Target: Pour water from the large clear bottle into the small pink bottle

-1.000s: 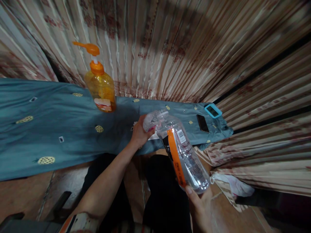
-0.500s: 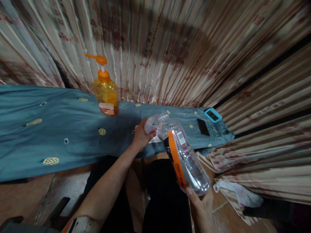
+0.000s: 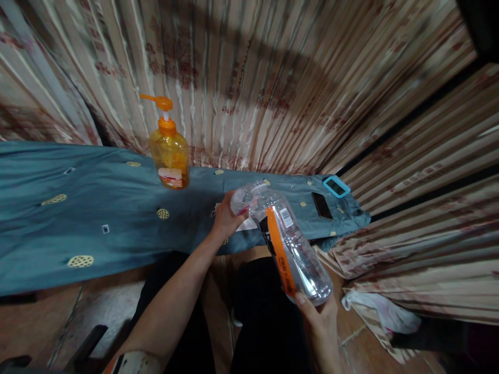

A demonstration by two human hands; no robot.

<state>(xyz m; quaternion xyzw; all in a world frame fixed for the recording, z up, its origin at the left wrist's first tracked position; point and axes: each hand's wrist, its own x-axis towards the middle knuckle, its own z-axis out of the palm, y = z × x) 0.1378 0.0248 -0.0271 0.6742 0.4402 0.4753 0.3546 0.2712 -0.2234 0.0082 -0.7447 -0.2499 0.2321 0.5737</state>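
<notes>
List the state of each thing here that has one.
Labelled bottle: tilted, base in right hand.
Clear plastic piece: in left hand; exact form unclear.
Pump bottle: upright, pump raised.
Phone: flat, screen dark.
Blue-framed device: face up, display unreadable.
Cloth: spread, wrinkled.
Curtain: hanging, pleated.

**Mostly Ones, a Few Twos**

Here we go, counting from where I'm standing: two bare hands, one left hand (image 3: 225, 217) and one right hand (image 3: 320, 314)! Bottles? Two: one orange-labelled clear plastic bottle (image 3: 298, 254), one orange pump bottle (image 3: 170, 151). Add one smaller clear plastic piece (image 3: 241, 198), exact shape hard to read. One black smartphone (image 3: 322, 206), one blue-framed digital display (image 3: 336, 187). Two black-trousered legs (image 3: 267, 314)! One white bundle (image 3: 397, 312) over by the floor. One teal cloth (image 3: 128, 208), and its pineapple prints (image 3: 80, 261): at least nine!
</notes>
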